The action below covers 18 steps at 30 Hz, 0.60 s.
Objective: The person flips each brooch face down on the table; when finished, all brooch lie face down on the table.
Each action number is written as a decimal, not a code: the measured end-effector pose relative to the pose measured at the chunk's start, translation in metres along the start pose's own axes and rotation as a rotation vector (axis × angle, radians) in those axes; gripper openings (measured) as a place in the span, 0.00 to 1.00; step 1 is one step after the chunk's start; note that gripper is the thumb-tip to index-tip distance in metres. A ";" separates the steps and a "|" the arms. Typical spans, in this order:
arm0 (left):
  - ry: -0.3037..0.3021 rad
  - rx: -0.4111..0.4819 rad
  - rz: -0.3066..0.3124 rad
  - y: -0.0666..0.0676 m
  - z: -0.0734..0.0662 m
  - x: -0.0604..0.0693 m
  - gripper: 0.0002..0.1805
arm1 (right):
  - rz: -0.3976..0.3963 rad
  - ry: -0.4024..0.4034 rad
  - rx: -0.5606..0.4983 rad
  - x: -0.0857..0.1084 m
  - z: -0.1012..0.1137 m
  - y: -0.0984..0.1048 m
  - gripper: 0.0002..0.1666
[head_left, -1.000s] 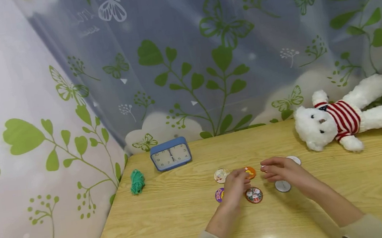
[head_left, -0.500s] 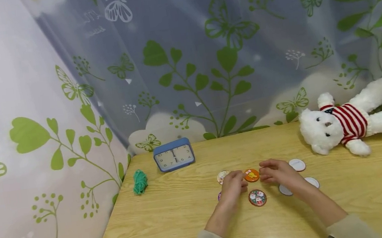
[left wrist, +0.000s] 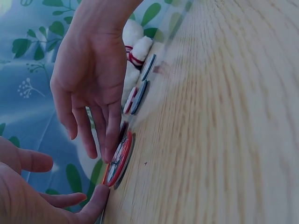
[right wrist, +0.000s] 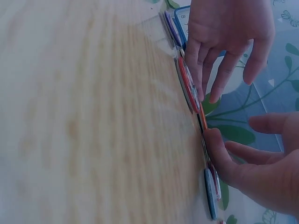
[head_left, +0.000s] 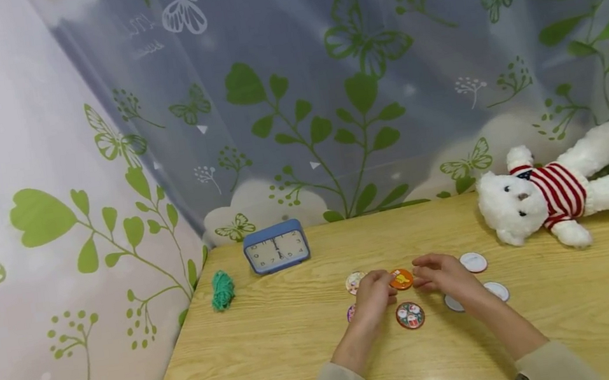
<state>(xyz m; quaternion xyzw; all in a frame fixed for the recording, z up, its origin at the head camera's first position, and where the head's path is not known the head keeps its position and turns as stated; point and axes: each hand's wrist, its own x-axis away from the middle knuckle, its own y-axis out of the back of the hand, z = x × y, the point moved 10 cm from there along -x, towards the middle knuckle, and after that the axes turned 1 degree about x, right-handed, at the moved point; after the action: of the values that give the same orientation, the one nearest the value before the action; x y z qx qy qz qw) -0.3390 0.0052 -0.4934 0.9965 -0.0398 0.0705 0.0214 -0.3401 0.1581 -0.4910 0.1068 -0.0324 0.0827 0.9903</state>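
My left hand (head_left: 373, 296) rests low over the table, its thumb beside the left edge of an orange round badge (head_left: 401, 278). Across from it, my right hand (head_left: 447, 275) has its fingers near the badge's right side. Both hands hold their fingers loosely bent and apart; whether a fingertip touches the orange badge I cannot tell. A dark badge with red and white figures (head_left: 410, 315) lies in front. A cream badge (head_left: 354, 281) and a purple badge (head_left: 351, 313) are partly covered by the left hand. In the right wrist view, the orange badge's edge (right wrist: 202, 119) shows between the hands.
Face-down white discs lie by the right forearm, one farther back (head_left: 473, 262), one at its right (head_left: 497, 291), another partly hidden (head_left: 453, 304). A blue clock (head_left: 276, 247), green yarn (head_left: 222, 290) and a white teddy bear (head_left: 559, 195) sit farther out on the wooden table (head_left: 268, 355).
My right hand has come a little closer to the left, and the orange badge shows more fully between them. A white disc right of the forearm has come into sight. The view has shifted slightly.
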 end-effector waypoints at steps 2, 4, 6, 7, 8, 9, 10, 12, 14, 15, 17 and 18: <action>0.001 0.004 0.000 -0.001 0.000 -0.001 0.22 | 0.008 0.005 -0.004 -0.001 0.001 -0.001 0.28; 0.004 0.016 -0.001 -0.002 0.000 -0.002 0.21 | 0.008 0.004 -0.010 -0.001 0.001 -0.002 0.28; 0.009 0.033 -0.005 -0.002 0.001 -0.003 0.21 | 0.005 0.004 -0.016 -0.002 0.000 -0.002 0.28; 0.011 0.041 -0.006 -0.002 0.002 -0.003 0.21 | 0.006 0.005 -0.020 -0.002 0.000 -0.003 0.28; 0.014 0.050 -0.008 -0.002 0.002 -0.003 0.21 | 0.004 0.003 -0.026 -0.002 0.000 -0.003 0.27; 0.016 0.059 -0.010 -0.002 0.003 -0.003 0.21 | 0.006 0.004 -0.035 -0.002 -0.001 -0.004 0.27; 0.016 0.066 -0.012 -0.002 0.003 -0.003 0.21 | 0.009 0.008 -0.043 -0.002 -0.001 -0.005 0.27; 0.014 0.077 -0.011 -0.002 0.003 -0.003 0.22 | 0.013 0.014 -0.060 -0.002 -0.002 -0.006 0.28; 0.011 0.079 -0.012 -0.002 0.003 -0.004 0.23 | 0.012 0.018 -0.086 -0.003 -0.003 -0.006 0.27; 0.008 0.077 -0.014 -0.002 0.003 -0.004 0.23 | 0.012 0.022 -0.093 -0.003 -0.003 -0.006 0.27; 0.006 0.076 -0.019 -0.001 0.003 -0.004 0.23 | 0.003 0.021 -0.108 -0.004 -0.004 -0.006 0.27; 0.003 0.075 -0.024 -0.001 0.003 -0.004 0.23 | 0.000 0.017 -0.115 -0.004 -0.004 -0.006 0.26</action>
<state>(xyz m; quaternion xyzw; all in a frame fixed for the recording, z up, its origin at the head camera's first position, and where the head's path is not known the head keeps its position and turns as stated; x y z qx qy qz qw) -0.3425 0.0063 -0.4973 0.9969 -0.0254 0.0730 -0.0149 -0.3431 0.1522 -0.4966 0.0489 -0.0288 0.0814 0.9951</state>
